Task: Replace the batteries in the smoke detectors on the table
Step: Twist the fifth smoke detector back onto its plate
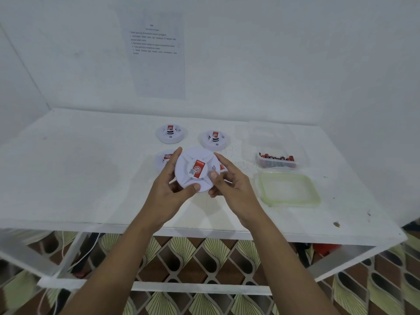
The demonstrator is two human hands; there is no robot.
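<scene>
I hold a round white smoke detector (197, 169) with a red label above the white table (91, 173). My left hand (169, 189) grips its left rim, thumb on the lower edge. My right hand (231, 185) grips its right rim, thumb on the face. Two more detectors (171, 133) (214, 139) stand at the back. Another detector (162, 158) peeks out behind my left fingers, and a further one (221, 167) is mostly hidden behind the held one. A clear tub of batteries (276, 160) sits to the right.
A green-rimmed clear lid (288, 189) lies in front of the battery tub. A printed sheet (156, 53) hangs on the white wall behind. The table's front edge runs just under my wrists, with a patterned floor below.
</scene>
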